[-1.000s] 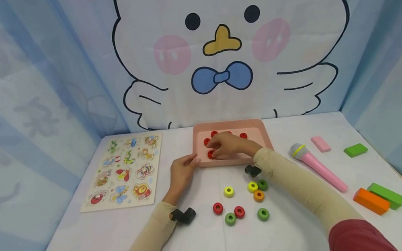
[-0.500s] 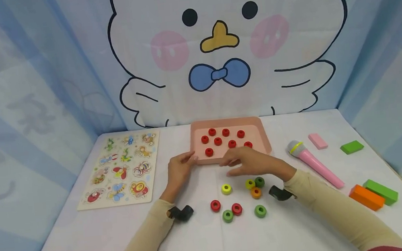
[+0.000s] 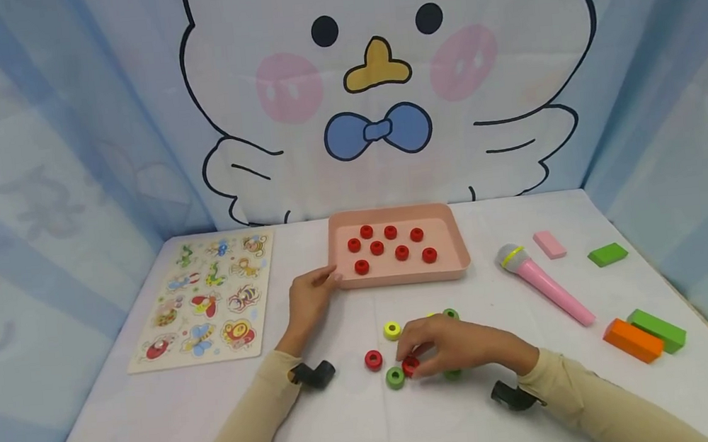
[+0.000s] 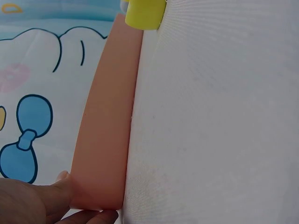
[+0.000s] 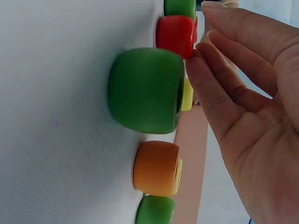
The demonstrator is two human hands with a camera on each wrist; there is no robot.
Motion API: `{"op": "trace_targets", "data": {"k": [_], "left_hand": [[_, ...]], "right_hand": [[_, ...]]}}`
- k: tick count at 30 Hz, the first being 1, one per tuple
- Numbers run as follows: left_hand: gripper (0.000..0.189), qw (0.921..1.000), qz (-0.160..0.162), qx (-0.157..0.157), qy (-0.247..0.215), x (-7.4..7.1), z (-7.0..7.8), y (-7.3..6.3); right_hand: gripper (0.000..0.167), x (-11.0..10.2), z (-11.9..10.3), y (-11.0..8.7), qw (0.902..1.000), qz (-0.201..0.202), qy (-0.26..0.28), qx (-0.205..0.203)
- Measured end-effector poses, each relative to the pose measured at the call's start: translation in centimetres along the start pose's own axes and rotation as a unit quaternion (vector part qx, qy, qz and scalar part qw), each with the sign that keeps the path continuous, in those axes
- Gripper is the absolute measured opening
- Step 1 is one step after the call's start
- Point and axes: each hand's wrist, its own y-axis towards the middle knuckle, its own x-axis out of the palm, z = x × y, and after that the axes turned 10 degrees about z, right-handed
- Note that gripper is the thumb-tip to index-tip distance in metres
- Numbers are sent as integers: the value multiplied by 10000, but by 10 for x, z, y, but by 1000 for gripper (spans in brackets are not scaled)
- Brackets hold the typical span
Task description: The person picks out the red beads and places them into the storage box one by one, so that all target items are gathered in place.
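Observation:
In the head view my left hand [image 3: 308, 301] holds the front left corner of a pink tray [image 3: 406, 280], thumb and fingers at the corner in the left wrist view. Several red ring beads [image 3: 376, 248] lie spread out in the tray. My right hand [image 3: 464, 340] is over the loose beads in front, its thumb and fingertips around a red bead [image 3: 410, 367]. In the right wrist view the fingertips are right at that red bead [image 5: 174, 36], thumb and fingers apart. A green bead [image 3: 395, 378] sits beside it, and another red bead [image 3: 373, 360] lies to the left.
A yellow bead [image 3: 392, 330] lies behind the right hand, which partly covers other beads. An orange bead [image 5: 156, 168] shows in the right wrist view. At right are a toy microphone [image 3: 546, 284] and several blocks [image 3: 633, 340]; a sticker-like picture board [image 3: 205, 303] lies left.
My right hand has left the tray, coming back toward me to the loose beads, and a red bead now lies within its fingers. My left hand stays at the tray corner.

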Motion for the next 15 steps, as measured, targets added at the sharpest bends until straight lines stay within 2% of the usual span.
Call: {"op": "trace_targets", "data": {"k": [8, 15], "left_hand": [[32, 10000, 12, -41, 26, 2, -4, -1], [32, 9999, 17, -105, 1, 2, -1, -1]], "right_hand": [[21, 3, 1, 0, 9994, -17, -305, 175], [19, 2, 2, 0, 9988, 22, -494, -8]]}}
